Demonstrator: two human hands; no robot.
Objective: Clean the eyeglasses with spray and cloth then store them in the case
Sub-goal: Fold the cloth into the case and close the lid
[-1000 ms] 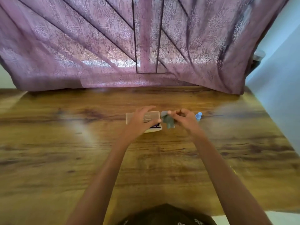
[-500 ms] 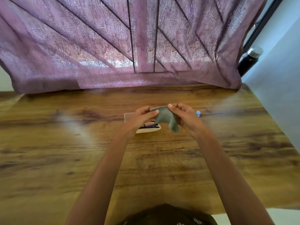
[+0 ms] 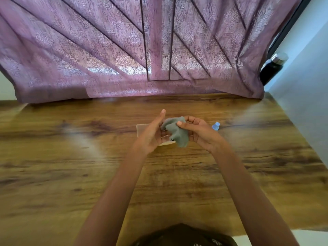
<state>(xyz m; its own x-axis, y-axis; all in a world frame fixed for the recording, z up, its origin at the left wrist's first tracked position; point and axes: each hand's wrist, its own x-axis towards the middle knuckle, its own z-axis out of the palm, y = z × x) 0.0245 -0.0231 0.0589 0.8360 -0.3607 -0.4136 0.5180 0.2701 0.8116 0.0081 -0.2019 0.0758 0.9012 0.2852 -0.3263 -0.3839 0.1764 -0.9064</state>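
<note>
- right hand (image 3: 197,133) is pinching the grey cloth (image 3: 177,134) between thumb and fingers, so that grip is clamped on it. The left hand (image 3: 152,134) is staying loose, thumb sticking up, straight fingers just touching the cloth's edge
- both are hovering over the case (image 3: 142,128) on the worktop (image 3: 88,174), with the spray bottle (image 3: 216,126) sitting just beside the right hand
- biggest risk imo: the cloth is hanging from one pinch only, so it's probably dropping if that thumb relaxes
- the right hand is also working really close to that little bottle, so a careless swing is likely tipping it over
- eyeglasses: not seeing them at all. I'm guessing they're hiding behind the hands and cloth, maybe in the case, but can't confirm
- the case is mostly getting covered, so I can't tell if it's open. Only the bottle's blue cap is showing, and the whole shot is looking a bit smeary
</note>
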